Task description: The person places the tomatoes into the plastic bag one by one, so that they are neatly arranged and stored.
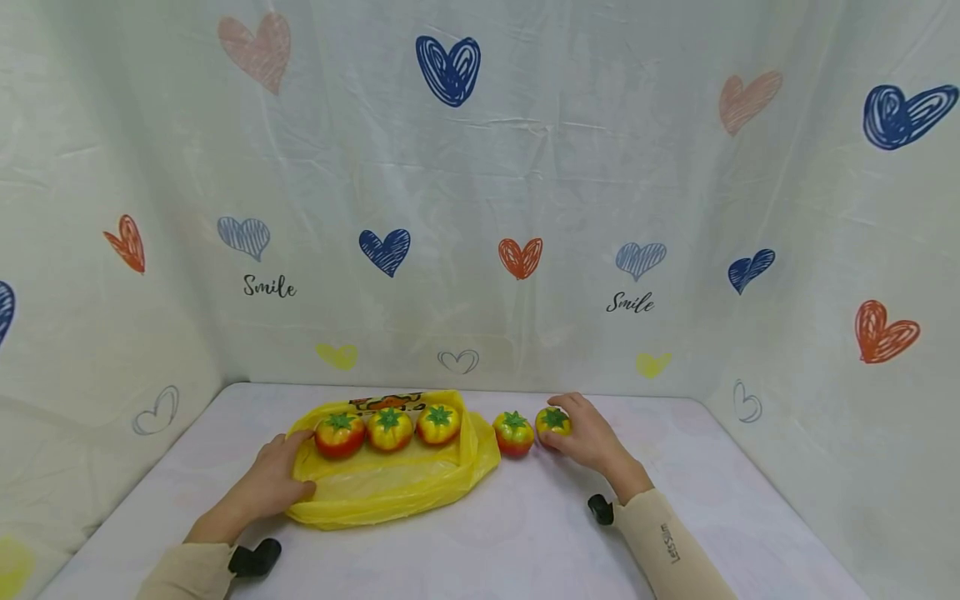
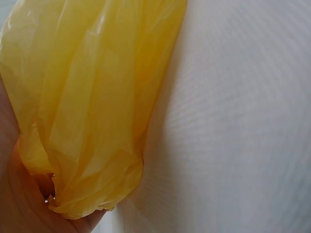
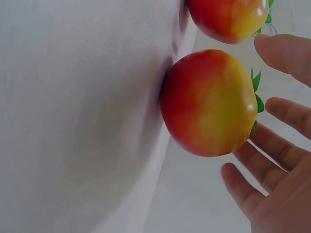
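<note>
A yellow plastic bag (image 1: 382,504) lies with its mouth spread wide, and three toy tomatoes, red and yellow with green leaf tops, sit in a row in it: left (image 1: 340,436), middle (image 1: 390,430) and right (image 1: 438,425). At the bag's left end my left hand (image 1: 270,483) holds the rim; close up, gathered plastic (image 2: 92,121) lies against the palm. Right of the bag stand two more tomatoes. My right hand (image 1: 592,437) is around the outer tomato (image 1: 553,423), its fingers spread and loosely bent. The other tomato (image 1: 513,434) stands beside it.
Everything rests on a white table (image 1: 555,533). A pale curtain (image 1: 465,175) printed with hearts and "Smile" hangs behind the table's far edge and along both sides. Dark straps (image 1: 255,558) circle the wrists over beige sleeves.
</note>
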Demonstrator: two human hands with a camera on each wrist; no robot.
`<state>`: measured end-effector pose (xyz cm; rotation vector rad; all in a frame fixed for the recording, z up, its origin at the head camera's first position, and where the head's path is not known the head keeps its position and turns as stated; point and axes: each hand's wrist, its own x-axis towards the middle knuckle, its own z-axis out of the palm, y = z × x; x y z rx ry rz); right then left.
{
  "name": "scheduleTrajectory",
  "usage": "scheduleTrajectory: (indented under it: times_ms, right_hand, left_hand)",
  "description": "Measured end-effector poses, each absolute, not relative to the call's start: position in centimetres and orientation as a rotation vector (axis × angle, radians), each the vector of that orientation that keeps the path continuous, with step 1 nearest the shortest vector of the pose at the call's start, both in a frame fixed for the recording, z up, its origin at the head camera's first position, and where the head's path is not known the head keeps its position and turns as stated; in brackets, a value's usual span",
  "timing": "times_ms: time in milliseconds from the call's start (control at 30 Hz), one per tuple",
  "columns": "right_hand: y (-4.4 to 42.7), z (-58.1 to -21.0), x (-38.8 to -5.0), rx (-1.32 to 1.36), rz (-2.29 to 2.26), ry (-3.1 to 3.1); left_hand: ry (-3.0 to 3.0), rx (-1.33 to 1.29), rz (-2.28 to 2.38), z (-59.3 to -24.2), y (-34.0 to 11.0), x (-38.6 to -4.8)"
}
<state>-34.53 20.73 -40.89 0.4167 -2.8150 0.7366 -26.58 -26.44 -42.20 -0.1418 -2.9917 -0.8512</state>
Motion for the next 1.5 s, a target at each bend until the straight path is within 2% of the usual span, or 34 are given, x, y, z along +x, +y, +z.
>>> scheduleTrajectory:
  times_ms: [467,1500]
  right_hand:
    - [20.9,-41.7,-34.9,0.316,0.754,-2.869]
    - [20.8,-42.4,-35.2,0.311,0.787,-2.852]
  left_hand:
    - [-2.984,-0.146,-0.858,-42.2,-26.4,-26.4]
    - [-2.974,-0.161,-0.823,-42.6,-26.4,-26.9]
